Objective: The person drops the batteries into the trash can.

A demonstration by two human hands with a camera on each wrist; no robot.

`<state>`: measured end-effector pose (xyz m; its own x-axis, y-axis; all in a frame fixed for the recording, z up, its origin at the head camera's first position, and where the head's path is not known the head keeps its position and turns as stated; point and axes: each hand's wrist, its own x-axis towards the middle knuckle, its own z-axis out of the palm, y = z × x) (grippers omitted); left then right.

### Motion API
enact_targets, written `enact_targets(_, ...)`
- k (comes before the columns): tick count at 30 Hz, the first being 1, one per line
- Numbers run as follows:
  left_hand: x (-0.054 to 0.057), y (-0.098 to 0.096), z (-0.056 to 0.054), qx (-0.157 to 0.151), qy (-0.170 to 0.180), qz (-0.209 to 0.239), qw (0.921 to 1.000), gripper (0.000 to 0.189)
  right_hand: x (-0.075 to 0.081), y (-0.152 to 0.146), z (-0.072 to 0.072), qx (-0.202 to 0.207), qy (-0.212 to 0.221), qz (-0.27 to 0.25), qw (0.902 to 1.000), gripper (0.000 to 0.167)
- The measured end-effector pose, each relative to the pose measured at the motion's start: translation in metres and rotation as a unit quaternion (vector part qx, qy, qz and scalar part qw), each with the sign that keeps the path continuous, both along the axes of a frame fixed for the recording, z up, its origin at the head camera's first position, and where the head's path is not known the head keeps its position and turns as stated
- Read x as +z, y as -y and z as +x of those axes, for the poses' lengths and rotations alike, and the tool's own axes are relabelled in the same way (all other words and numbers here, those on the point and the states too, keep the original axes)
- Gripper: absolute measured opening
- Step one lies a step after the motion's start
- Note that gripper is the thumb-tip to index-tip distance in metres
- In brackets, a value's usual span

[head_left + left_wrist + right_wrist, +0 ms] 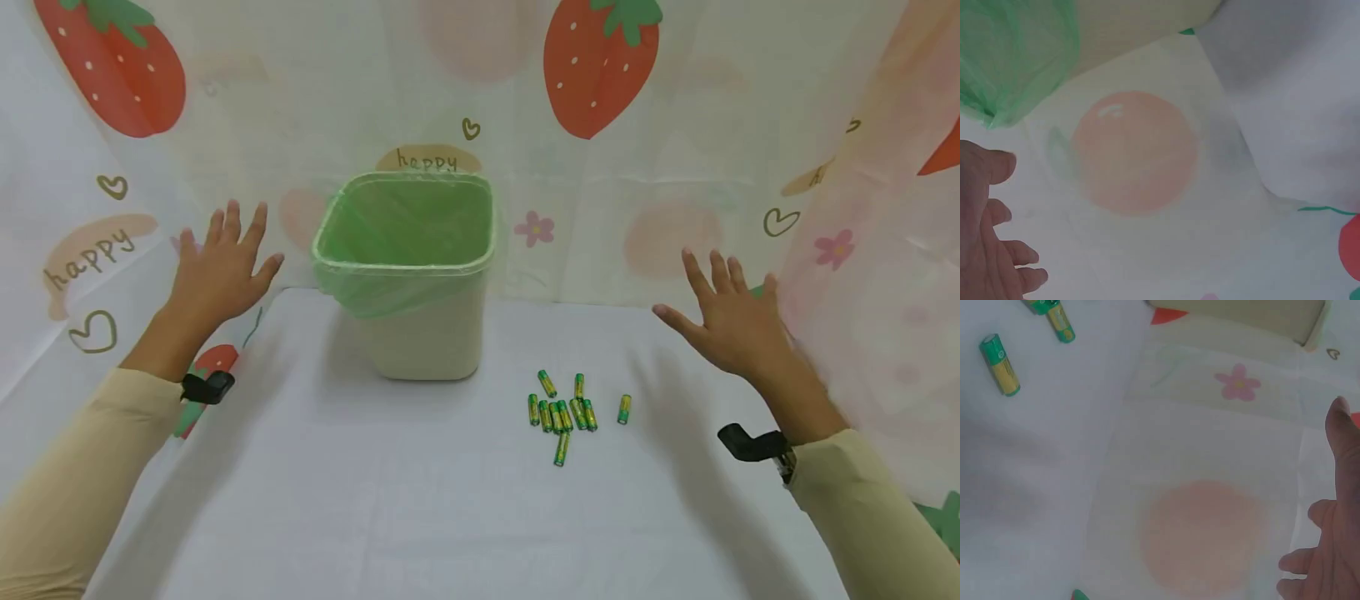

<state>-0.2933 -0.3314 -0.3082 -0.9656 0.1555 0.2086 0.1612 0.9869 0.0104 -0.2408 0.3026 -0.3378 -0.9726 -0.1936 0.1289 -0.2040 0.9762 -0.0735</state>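
My left hand (217,271) is raised to the left of a waste bin, fingers spread, holding nothing. Over on the right, my right hand (731,321) is also raised with its fingers apart and nothing in it. Between them stands the cream waste bin (427,342), upright, with a green plastic bag (397,292) folded over its rim. Several green and yellow batteries (561,450) lie in a loose group to the right of the bin. One battery (624,409) lies apart, nearest the right hand. In the right wrist view, a battery (1000,365) appears at upper left.
A white-covered table (450,508) bears the bin and the batteries. Behind it and at both sides hangs a cloth (600,183) printed with strawberries, hearts and flowers. The bin stands close to the back cloth. Each wrist wears a black camera mount (750,442).
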Motion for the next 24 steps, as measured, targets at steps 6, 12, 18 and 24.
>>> enact_targets(6, 0.014, -0.013, -0.006, -0.032, 0.009, 0.073, 0.9968, 0.069, -0.014, 0.008, 0.011, 0.005, 0.005, -0.03, 0.9995, 0.094)
enact_targets(12, 0.033, -0.036, -0.012, -0.047, 0.029, 0.118, 0.9914, 0.068, -0.033, 0.018, 0.024, 0.008, 0.016, -0.047, 0.9988, 0.095)
enact_targets(18, 0.044, -0.065, -0.011, -0.055, 0.042, 0.135, 0.9884, 0.068, -0.051, 0.027, 0.035, 0.016, 0.017, -0.059, 0.998, 0.094)
enact_targets(24, 0.051, -0.084, -0.014, -0.066, 0.085, 0.144, 0.9838, 0.072, -0.069, 0.032, 0.041, 0.02, 0.022, -0.073, 0.9969, 0.092)
